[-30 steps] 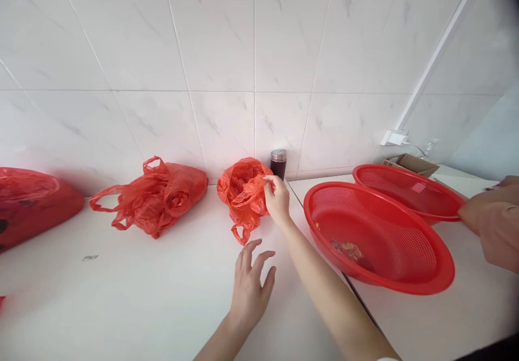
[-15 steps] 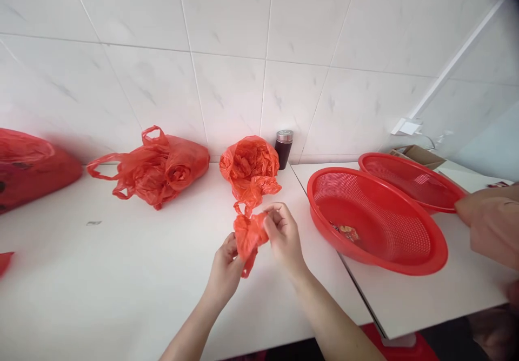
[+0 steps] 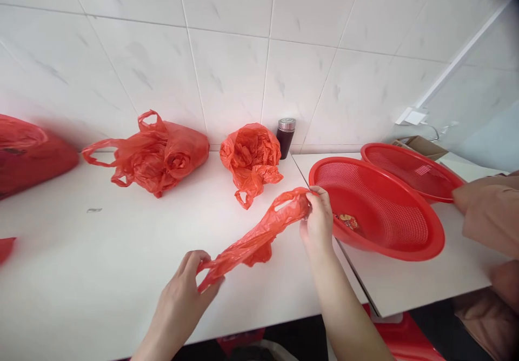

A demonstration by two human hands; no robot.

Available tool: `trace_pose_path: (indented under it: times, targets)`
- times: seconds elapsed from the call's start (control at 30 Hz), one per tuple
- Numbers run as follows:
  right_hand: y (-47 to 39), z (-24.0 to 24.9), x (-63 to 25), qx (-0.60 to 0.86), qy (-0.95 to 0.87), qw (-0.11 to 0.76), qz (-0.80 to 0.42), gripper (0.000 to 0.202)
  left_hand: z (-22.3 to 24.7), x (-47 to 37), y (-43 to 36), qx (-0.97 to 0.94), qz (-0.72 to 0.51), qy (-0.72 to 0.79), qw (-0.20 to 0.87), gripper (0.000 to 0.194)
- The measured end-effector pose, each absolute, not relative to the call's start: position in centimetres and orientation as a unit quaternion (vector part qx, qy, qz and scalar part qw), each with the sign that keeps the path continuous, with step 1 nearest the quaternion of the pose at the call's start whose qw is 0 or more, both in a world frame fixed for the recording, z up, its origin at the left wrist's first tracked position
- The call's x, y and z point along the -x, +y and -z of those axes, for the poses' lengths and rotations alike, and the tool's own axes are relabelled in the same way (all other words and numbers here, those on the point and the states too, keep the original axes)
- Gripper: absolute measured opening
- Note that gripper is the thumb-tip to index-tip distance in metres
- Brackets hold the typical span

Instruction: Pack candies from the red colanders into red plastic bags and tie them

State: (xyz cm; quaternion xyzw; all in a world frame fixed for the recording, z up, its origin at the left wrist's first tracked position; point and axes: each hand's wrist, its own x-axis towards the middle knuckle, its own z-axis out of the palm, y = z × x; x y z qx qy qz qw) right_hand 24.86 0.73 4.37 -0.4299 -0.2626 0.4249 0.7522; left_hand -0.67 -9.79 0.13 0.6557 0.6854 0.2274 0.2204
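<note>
A thin red plastic bag (image 3: 253,242) is stretched slantwise above the white table, between my two hands. My left hand (image 3: 188,285) grips its lower left end, thumb and fingers around the plastic. At the upper right, my right hand (image 3: 320,218) pinches the other end, beside an oval handle opening. Behind the stretched bag stands an open red bag (image 3: 253,153) stuffed with crumpled red plastic, one handle loop hanging toward me. Left of it lies a fuller red bag (image 3: 162,155), its handles spread and rolled plastic showing at its mouth.
A dark bottle (image 3: 286,138) with a silver lid stands by the tiled wall. Two red perforated baskets (image 3: 381,207) sit on the right, the nearer holding a small colourful packet (image 3: 346,221). Another red bag (image 3: 38,158) is far left. A person's sleeve (image 3: 490,209) shows at the right edge.
My hands have moved apart, the left one down and left, the right one to the right. The bag between them went from bunched to stretched long.
</note>
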Motion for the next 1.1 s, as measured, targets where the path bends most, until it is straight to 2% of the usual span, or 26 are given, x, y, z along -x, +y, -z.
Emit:
trace_pose_path:
  times: [0.07,0.13,0.23,0.33,0.47,0.57,0.63,0.7,0.77,0.87,0.93,1.03,1.1]
  targets:
    - [0.3,-4.8,-24.5,0.425,-0.293,0.734,-0.442,0.021,-1.2,0.7,-10.1,-0.665,-0.263,0.656,0.242,0.055]
    - [-0.2,-5.3,-23.7,0.413,-0.338,0.702,-0.471,0.019,-2.3,0.0,-9.8,-0.667,-0.3,0.636,0.244,0.071]
    - [-0.5,-5.9,-22.2,0.384,-0.423,0.627,-0.53,0.018,-3.2,-2.2,-8.3,-0.657,-0.322,0.62,0.284,0.058]
    - [-0.6,-6.5,-21.4,0.38,-0.488,0.591,-0.518,0.019,-2.6,-4.4,-6.6,-0.616,-0.313,0.58,0.431,0.031]
    - [-2.6,-7.5,-21.3,0.426,-0.568,0.611,-0.349,0.017,-1.4,-5.5,-5.7,-0.43,-0.448,0.511,0.594,0.034]
    - [-5.5,-7.6,-20.6,0.433,-0.699,0.493,-0.283,0.004,-1.2,-5.7,-6.2,-0.301,-0.534,0.465,0.639,0.031]
    - [-6.9,-6.8,-19.7,0.453,-0.747,0.405,-0.272,0.014,-1.4,-5.9,-6.6,-0.235,-0.571,0.427,0.66,0.028]
    - [-7.2,-5.5,-19.2,0.503,-0.738,0.369,-0.256,0.023,-1.6,-6.0,-7.1,-0.19,-0.595,0.401,0.67,0.026]
    - [-6.7,-4.0,-19.4,0.521,-0.718,0.359,-0.289,0.02,-1.7,-5.8,-7.3,-0.179,-0.613,0.389,0.664,0.024]
    - [-4.7,-2.2,-21.5,0.487,-0.678,0.373,-0.405,0.005,-1.4,-4.1,-7.5,-0.173,-0.634,0.406,0.635,0.02]
    - [-3.3,-1.6,-23.5,0.5,-0.6,0.444,-0.439,0.005,-0.9,-2.0,-7.6,-0.139,-0.643,0.452,0.603,0.016]
    - [-1.7,-1.2,-26.2,0.486,-0.422,0.574,-0.505,0.019,0.1,1.4,-8.0,-0.134,-0.622,0.536,0.555,0.017]
    - [-1.3,-1.3,-26.9,0.438,-0.329,0.61,-0.573,0.029,0.6,2.8,-8.5,-0.219,-0.56,0.594,0.535,0.022]
